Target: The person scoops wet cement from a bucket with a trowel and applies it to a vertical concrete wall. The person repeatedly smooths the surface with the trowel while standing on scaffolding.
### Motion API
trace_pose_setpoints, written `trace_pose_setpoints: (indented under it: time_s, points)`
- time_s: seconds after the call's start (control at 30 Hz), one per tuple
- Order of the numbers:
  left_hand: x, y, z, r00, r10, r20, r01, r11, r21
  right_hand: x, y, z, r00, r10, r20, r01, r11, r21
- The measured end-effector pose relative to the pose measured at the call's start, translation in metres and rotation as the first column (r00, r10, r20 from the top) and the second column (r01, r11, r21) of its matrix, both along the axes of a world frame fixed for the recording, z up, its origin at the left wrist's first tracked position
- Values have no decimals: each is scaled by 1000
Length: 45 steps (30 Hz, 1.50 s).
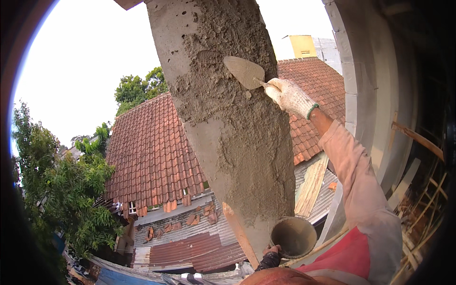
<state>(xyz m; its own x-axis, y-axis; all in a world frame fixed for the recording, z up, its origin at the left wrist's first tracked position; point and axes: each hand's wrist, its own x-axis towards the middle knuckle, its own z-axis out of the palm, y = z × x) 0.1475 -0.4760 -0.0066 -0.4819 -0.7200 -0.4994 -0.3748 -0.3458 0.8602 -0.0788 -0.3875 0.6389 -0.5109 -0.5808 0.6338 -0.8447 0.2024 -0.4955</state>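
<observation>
A concrete column (199,133) rises through the middle of the head view, its face partly coated in rough wet grey mortar. My right hand (287,97), in a white knit glove, is closed on the handle of a trowel (243,71), whose pointed blade lies at or just over the mortar. Low at the column’s foot, my left hand (270,254), in a dark covering, is closed on the edge of a grey mortar-stained bucket (297,230).
Below and behind are tiled roofs (137,147), corrugated sheets (180,259) with loose broken tiles, and leafy trees (71,199). An unfinished wall (351,85) stands close at the right, above wooden boards and poles (418,137).
</observation>
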Motion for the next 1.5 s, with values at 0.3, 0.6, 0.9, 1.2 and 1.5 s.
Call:
trace_pose_setpoints:
  time_s: [0.3,0.6,0.9,1.2,1.5]
  points:
    - [-29,-24,-16,970,238,47,-233,969,-86,-46,59,-78,1000,-22,-16,21,998,-66]
    - [-13,-33,15,996,80,-32,-84,985,-148,40,161,-263,354,356,865,-495,856,-150]
    - [-56,-34,46,864,-490,-112,420,826,-376,48,155,-474,997,-37,-70,78,613,786]
    - [-58,-26,96,811,-526,-256,358,793,-493,84,163,-477,947,-101,-304,298,622,724]
    - [-57,-15,89,859,-458,-227,263,776,-573,65,164,-492,937,-193,-290,343,666,663]
